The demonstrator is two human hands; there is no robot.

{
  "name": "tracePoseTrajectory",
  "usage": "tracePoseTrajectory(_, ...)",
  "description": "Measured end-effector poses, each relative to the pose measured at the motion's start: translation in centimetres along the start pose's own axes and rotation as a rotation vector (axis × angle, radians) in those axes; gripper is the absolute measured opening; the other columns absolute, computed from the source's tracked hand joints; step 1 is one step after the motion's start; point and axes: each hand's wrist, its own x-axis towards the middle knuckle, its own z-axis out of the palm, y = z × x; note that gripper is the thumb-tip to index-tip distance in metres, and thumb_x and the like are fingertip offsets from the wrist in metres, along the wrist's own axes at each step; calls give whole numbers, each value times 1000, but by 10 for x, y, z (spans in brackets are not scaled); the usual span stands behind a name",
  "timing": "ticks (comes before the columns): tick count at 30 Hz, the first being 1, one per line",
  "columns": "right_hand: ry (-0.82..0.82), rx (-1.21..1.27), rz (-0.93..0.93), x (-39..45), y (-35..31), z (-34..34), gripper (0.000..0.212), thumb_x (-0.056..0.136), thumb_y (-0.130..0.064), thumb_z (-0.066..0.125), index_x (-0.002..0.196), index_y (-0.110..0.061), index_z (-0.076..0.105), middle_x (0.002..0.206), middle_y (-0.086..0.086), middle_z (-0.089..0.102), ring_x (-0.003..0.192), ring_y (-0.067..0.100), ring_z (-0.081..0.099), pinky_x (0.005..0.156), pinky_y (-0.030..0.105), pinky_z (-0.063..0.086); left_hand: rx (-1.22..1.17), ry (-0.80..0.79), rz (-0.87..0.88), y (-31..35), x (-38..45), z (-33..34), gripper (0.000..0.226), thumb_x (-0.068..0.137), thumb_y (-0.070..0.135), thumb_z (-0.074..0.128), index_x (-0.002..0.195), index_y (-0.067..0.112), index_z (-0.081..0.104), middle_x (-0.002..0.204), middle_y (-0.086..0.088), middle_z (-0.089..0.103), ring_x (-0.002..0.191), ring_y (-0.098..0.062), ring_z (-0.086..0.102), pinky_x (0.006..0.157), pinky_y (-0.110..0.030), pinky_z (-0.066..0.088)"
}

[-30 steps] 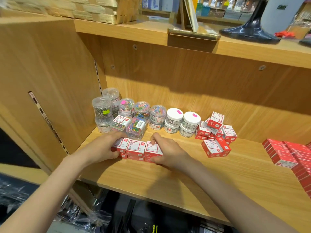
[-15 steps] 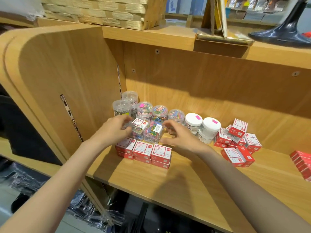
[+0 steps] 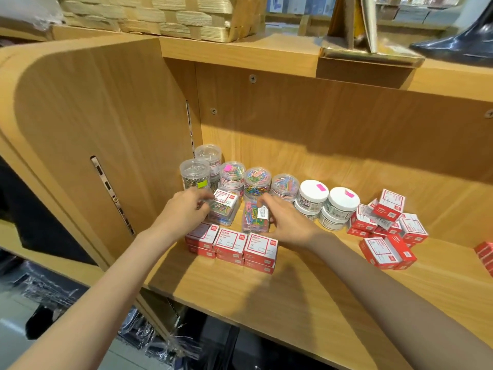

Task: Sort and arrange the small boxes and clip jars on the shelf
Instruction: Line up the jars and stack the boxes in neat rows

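Wooden shelf [image 3: 306, 284]: two clear clip boxes are gripped upright, one [image 3: 225, 208] by left hand [image 3: 186, 210], one [image 3: 254, 216] by right hand [image 3: 288, 222].

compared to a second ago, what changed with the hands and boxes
Both hands let go of the red box row and moved back: the left hand now grips one clear clip box, the right hand the other. The row, round jars and loose red boxes stayed put.

Both forearms [image 3: 88, 313] bare to frame edge; hands ungloved.
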Motion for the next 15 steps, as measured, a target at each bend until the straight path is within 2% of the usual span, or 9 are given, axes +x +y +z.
tracePoseTrajectory(4,24,-64,23,-29,20,-16,53,72,-34,74,110,-21,39,103,-7,43,91,10,41,68,17,27,-9,73,14,-1,-3,8,26,89,10,50,110,16,65,116,-4,64,104,-25,57,89,-36,44)
tracePoseTrajectory(7,64,-93,100,-60,33,-25,51,69,-30,75,103,-27,37,97,-8,44,80,6,40,66,11,32,18,161,36,9,-1,9,26,88,9,50,109,14,66,112,-6,65,105,-27,56,86,-35,41)
tracePoseTrajectory(10,66,-72,127,-84,42,-30,52,68,-30,78,99,-29,36,94,-9,45,77,3,44,63,13,33,-41,158,126,29,6,9,27,88,8,51,111,12,65,112,-7,65,104,-25,57,85,-32,41)
tracePoseTrajectory(13,27,-76,173,-96,42,-37,53,68,-35,78,100,-31,35,92,-14,41,76,0,42,63,15,33,-96,97,172,47,11,15,27,90,10,50,113,12,63,111,-5,65,87,-20,60,73,-25,39)
tracePoseTrajectory(15,46,-129,176,-96,35,-47,52,67,-45,77,100,-29,40,100,-13,39,84,1,42,70,18,36,-97,95,169,50,13,17,27,90,9,50,114,13,63,110,-4,65,74,-14,56,68,-24,36)
